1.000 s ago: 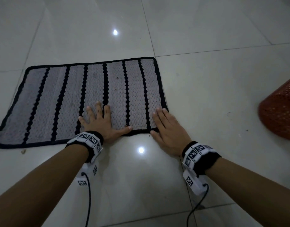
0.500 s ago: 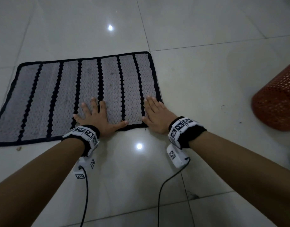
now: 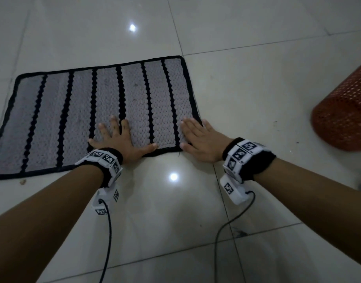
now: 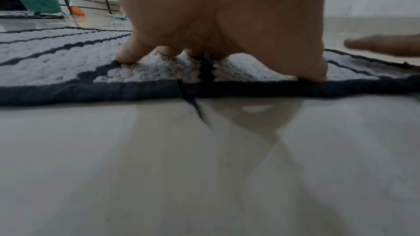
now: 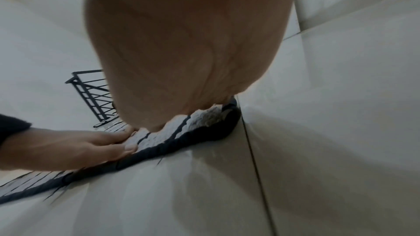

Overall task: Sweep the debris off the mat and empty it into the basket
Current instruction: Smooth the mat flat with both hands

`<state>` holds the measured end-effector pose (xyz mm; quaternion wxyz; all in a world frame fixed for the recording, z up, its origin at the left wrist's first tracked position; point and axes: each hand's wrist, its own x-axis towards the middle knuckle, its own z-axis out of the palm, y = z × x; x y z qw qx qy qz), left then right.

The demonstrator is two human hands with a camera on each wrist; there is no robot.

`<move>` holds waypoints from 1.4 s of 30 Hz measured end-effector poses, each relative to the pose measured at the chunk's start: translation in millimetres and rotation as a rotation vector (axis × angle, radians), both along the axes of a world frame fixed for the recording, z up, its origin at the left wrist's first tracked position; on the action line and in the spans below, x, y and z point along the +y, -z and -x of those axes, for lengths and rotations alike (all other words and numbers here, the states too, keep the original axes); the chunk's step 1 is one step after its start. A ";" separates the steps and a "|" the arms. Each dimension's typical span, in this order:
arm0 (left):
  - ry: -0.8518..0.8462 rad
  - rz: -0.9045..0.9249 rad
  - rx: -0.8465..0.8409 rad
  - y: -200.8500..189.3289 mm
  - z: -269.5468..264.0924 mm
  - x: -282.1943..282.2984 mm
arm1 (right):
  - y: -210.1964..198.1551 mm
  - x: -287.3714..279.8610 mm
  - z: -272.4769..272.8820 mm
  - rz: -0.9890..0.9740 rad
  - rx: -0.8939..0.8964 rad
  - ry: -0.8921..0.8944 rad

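Head view: unlabelled mat (image 3: 77,111) under hands.

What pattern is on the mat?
Grey with black stripes and a black border on the mat; clearest in the head view.

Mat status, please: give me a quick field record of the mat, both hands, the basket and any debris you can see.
mat: grey with black stripes and border, flat on tiled floor
left hand: fingers spread, pressing near edge of mat
right hand: flat on mat's near right corner, partly on floor
basket: orange, perforated, on floor right of mat
debris: small crumb on floor off mat's near left edge; faint specks on mat
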<state>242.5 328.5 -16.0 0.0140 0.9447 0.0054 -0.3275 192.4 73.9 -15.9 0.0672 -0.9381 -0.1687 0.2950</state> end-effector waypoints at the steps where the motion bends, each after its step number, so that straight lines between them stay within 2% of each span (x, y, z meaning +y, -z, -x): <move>1: 0.000 0.001 0.001 -0.6 0.4 -0.1 | 2.0 1.6 0.1 -0.007 0.038 0.003; 6: 0.003 0.005 0.022 -2.6 0.8 0.3 | -0.4 -22.1 25.8 0.018 0.148 0.002; 9: 0.008 0.007 0.024 -2.2 0.8 0.8 | -12.9 -31.0 37.3 0.117 0.166 0.005; 11: 0.002 0.007 0.028 -2.8 0.0 0.5 | -21.5 -25.7 33.9 0.142 0.146 0.021; 15: -0.010 -0.002 0.028 -1.4 -0.2 -0.8 | -23.2 6.7 1.6 0.065 0.025 -0.033; 19: -0.007 -0.010 0.009 -2.1 2.3 -2.0 | -16.9 9.0 -10.9 0.068 0.137 -0.027; 23: -0.011 -0.006 0.005 -2.9 3.3 -2.6 | -20.8 -20.2 20.2 0.106 0.218 -0.055; 26: -0.009 -0.014 0.010 -1.6 2.7 -2.6 | -30.7 -20.7 31.1 0.171 0.248 -0.068; 32: -0.021 -0.028 0.011 -1.4 1.7 -3.7 | -27.3 21.9 -1.0 -0.012 0.190 -0.053; 36: -0.014 -0.018 0.016 -0.5 0.4 -2.0 | -14.3 1.8 8.0 0.002 0.199 -0.033; 42: -0.022 -0.018 0.039 -4.5 0.6 -2.9 | -23.6 -23.4 39.0 -0.012 0.250 0.033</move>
